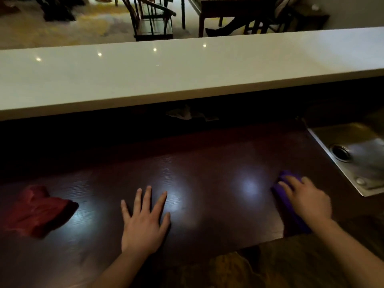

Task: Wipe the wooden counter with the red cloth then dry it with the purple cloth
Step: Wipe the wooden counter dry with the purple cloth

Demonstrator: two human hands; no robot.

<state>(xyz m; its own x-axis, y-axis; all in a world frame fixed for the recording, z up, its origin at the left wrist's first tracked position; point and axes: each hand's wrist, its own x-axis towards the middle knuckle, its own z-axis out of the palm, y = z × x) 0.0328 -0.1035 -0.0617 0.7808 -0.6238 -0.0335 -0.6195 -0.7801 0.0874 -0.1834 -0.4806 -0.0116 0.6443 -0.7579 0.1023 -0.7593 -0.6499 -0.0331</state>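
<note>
Nearest, at 6 o'clock, left hand [145, 223] lies flat, fingers spread, bracing me on the counter [207, 183]. At 3, right hand [305, 199] presses extended fingers onto the purple cloth [288, 213], drying, I judge. Red cloth [39, 210] lies aside at 9.

Dark reddish-brown grained wooden counter [197, 183], red cloth [39, 210], purple cloth [291, 213], white upper ledge [166, 73], steel-grey sink [353, 142]

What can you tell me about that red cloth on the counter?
The red cloth is dark red, soft-looking fabric, crumpled into a loose heap with folds. It lies on the wooden counter, far left in the view. Nothing holds it: the left hand rests flat on the wood to its right, apart from it.
</note>
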